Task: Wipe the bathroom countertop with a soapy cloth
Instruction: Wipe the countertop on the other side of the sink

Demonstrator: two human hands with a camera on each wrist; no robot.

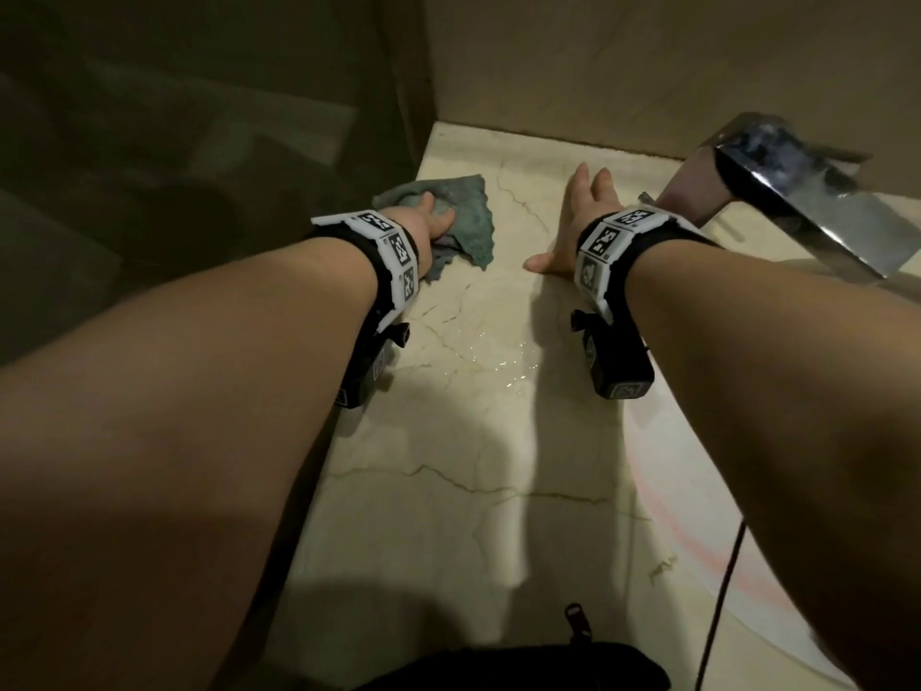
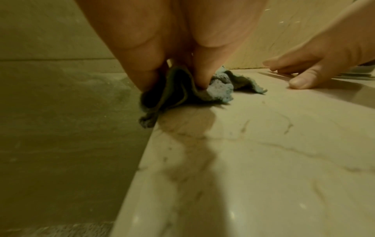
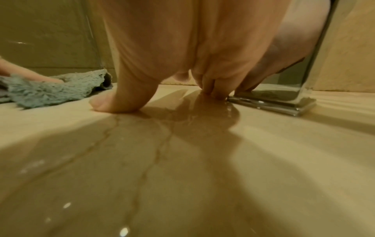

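One cloth (image 1: 448, 219): blue-green, crumpled, lying on the countertop (image 1: 448, 491) near its far left corner; one fold hangs just over the left edge, as the left wrist view shows.
Left hand (image 1: 431, 219): mine, pressed down on the cloth; my thumb and fingers (image 2: 205, 75) dig into its folds and pinch the fabric between them.
Right hand (image 1: 573, 226): mine, spread flat on the bare countertop to the right of the cloth and apart from it; fingers straight, thumb (image 3: 113, 102) splayed toward the cloth, fingertips touching the stone. It holds nothing.
Countertop: pale cream stone with thin dark veins, glossy; a small wet patch (image 1: 498, 359) glistens between my two wrists, nearer to me than both hands.
Tap (image 1: 807, 202): chromed, with a flat angular spout, standing just right of my right hand; its square base (image 3: 284, 102) sits beside my fingertips in the right wrist view.
Wall (image 1: 648, 67): beige, meeting the countertop behind both hands.
Left side: a dim glass panel (image 1: 199, 142) runs along the countertop's left edge.
Wrists: each carries a white band (image 1: 393, 256) with black-and-white markers and a black camera beneath it.
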